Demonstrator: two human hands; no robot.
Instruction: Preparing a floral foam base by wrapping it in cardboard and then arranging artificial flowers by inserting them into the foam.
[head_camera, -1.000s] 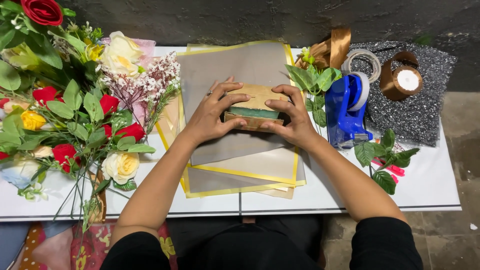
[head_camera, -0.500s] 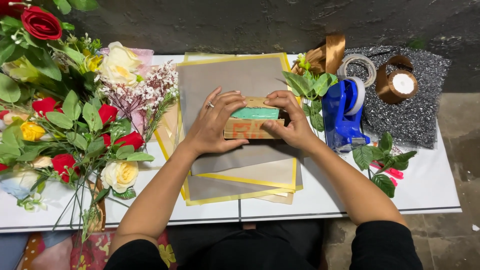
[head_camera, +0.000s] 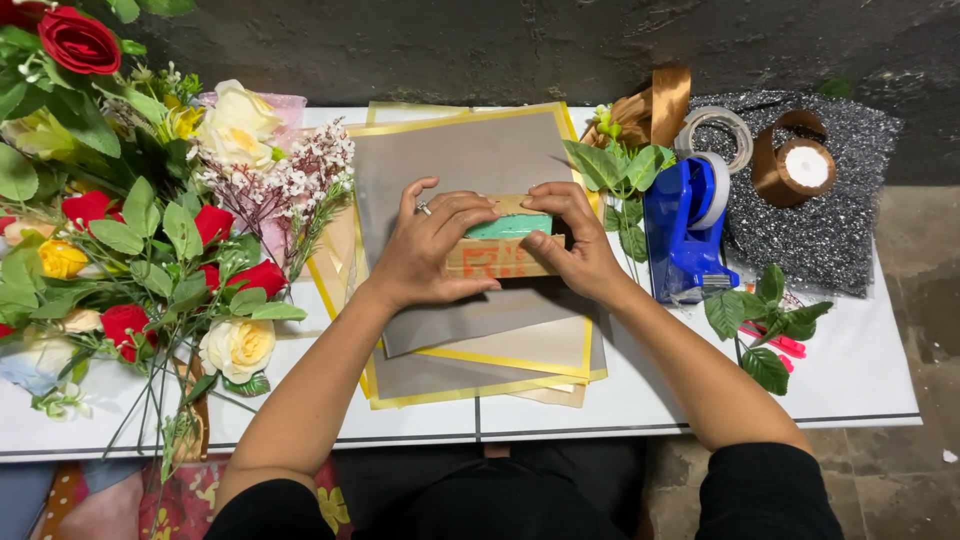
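Both hands grip one small block at the middle of the white table (head_camera: 860, 380): the left hand (head_camera: 430, 255) wraps its fingers over the top and left side, a ring showing on one finger, while the right hand (head_camera: 575, 240) clamps the right end between thumb and curled fingers. The block (head_camera: 505, 245) is green foam partly wrapped in tan paper, held on or just above a stack of grey wrapping sheets (head_camera: 470, 150) edged in gold; whether it touches them cannot be told. Left of the sheets lies a bunch of red, cream and yellow flowers (head_camera: 150, 220) with green leaves. Right of the hands stands a blue tape dispenser (head_camera: 685, 225), and beyond it a roll of brown ribbon (head_camera: 795, 168) rests on a sheet of glittery silver material (head_camera: 840, 230). Leafy sprigs (head_camera: 770, 320) lie near the dispenser.
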